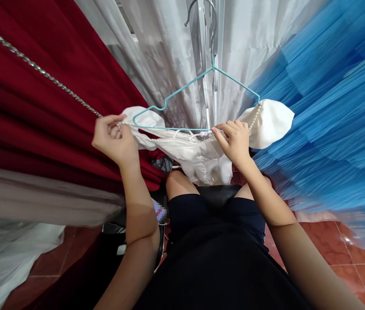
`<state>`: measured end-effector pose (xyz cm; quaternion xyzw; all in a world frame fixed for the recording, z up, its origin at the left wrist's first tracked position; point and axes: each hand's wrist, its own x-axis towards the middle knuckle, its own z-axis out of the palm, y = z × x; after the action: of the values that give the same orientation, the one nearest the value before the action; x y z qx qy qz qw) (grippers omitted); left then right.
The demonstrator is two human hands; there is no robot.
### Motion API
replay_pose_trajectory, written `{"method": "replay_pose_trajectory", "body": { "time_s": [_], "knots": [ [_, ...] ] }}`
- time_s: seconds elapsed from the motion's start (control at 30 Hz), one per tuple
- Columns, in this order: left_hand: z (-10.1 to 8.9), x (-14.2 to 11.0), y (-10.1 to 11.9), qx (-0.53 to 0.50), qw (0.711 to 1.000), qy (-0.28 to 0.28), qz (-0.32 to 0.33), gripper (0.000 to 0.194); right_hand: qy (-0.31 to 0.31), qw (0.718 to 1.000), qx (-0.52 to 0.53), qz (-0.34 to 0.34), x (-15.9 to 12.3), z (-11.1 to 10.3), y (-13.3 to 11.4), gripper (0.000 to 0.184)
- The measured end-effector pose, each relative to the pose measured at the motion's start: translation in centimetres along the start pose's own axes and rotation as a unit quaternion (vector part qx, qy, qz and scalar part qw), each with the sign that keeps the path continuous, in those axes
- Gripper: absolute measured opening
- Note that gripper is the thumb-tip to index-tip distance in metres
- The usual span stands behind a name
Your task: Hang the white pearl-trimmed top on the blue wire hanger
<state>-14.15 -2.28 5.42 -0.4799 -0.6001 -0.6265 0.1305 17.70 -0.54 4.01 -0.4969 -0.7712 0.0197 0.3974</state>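
Observation:
A white garment (pixel 187 150) with pearl-trimmed edges hangs in front of my knees. It is partly on a thin turquoise hanger (pixel 182 89). The hanger's right end meets a pearl strap beside the puffy white sleeve (pixel 271 122). My left hand (pixel 115 137) is closed on the garment's pearl-edged left strap, beside the hanger's left corner. My right hand (pixel 234 140) is closed, thumb against fingers, on the garment's upper edge at the hanger's lower bar. Its fingers hide part of the bar and the neckline.
White drapes (pixel 176 51) and a metal stand (pixel 220 26) with a hook are behind the hanger. Red cloth (pixel 56 94) with a sparkling trim (pixel 40 69) hangs left. Blue tulle (pixel 324 107) fills the right. Below are red floor tiles (pixel 357 275).

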Motion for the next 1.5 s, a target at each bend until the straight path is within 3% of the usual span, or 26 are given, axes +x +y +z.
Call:
{"method": "replay_pose_trajectory", "body": {
  "time_s": [0.1, 0.23, 0.33, 0.43, 0.53, 0.63, 0.73, 0.8, 0.87, 0.97, 1.07, 1.17, 1.4, 1.5],
  "knots": [
    [-1.3, -4.0, -0.4, 0.028, 0.996, -0.078, 0.025, 0.013, 0.0, 1.0, 0.012, 0.0, 0.1, 0.1, 0.0, 0.052],
    [-1.9, -7.3, 1.5, -0.003, 0.984, -0.142, 0.106, 0.019, -0.001, 1.0, 0.017, 0.0, 0.1, 0.0, 0.0, 0.051],
    [-1.2, -7.6, 3.8, 0.009, 0.973, -0.174, 0.153, 0.017, 0.009, 1.0, 0.018, 0.009, 0.0, 0.0, -0.2, 0.049],
    [0.4, -6.7, 6.5, 0.013, 0.967, -0.2, 0.157, 0.017, 0.012, 1.0, 0.017, 0.015, -0.1, -0.2, -0.6, 0.046],
    [2.2, -5.8, 8.3, 0.012, 0.949, -0.283, 0.141, 0.024, 0.001, 1.0, 0.021, 0.018, -0.4, -0.5, -1.0, 0.041],
    [3.4, -5.8, 8.6, 0.029, 0.925, -0.346, 0.154, 0.026, 0.016, 0.999, 0.045, 0.006, -0.9, -0.8, -1.2, 0.035],
    [3.7, -6.4, 8.1, 0.047, 0.928, -0.331, 0.163, 0.026, 0.111, 0.992, 0.061, 0.006, -1.2, -1.5, -0.5, 0.035],
    [3.7, -6.9, 7.9, 0.059, 0.932, -0.316, 0.166, 0.025, 0.207, 0.977, 0.033, 0.029, -1.0, -2.0, 0.8, 0.035],
    [3.8, -7.2, 7.9, 0.065, 0.935, -0.305, 0.168, 0.025, 0.265, 0.963, 0.0, 0.051, -0.3, -2.5, 2.7, 0.038],
    [4.0, -7.5, 8.0, 0.064, 0.938, -0.295, 0.17, 0.023, 0.228, 0.972, -0.014, 0.046, 1.2, -3.1, 5.6, 0.045],
    [3.8, -7.3, 8.0, 0.072, 0.939, -0.285, 0.177, 0.023, 0.157, 0.987, -0.005, 0.04, 2.4, -3.5, 7.7, 0.037],
    [3.4, -6.9, 7.9, 0.079, 0.936, -0.288, 0.187, 0.023, 0.143, 0.986, -0.002, 0.081, 3.2, -4.4, 8.9, 0.031],
    [3.7, -6.7, 8.7, 0.051, 0.934, -0.317, 0.156, 0.023, 0.331, 0.93, 0.053, 0.152, 3.4, -7.2, 13.6, 0.023],
    [4.0, -7.0, 9.1, 0.048, 0.936, -0.321, 0.135, 0.023, 0.334, 0.929, 0.044, 0.156, 0.5, -7.3, 14.8, 0.019]
  ]
}}
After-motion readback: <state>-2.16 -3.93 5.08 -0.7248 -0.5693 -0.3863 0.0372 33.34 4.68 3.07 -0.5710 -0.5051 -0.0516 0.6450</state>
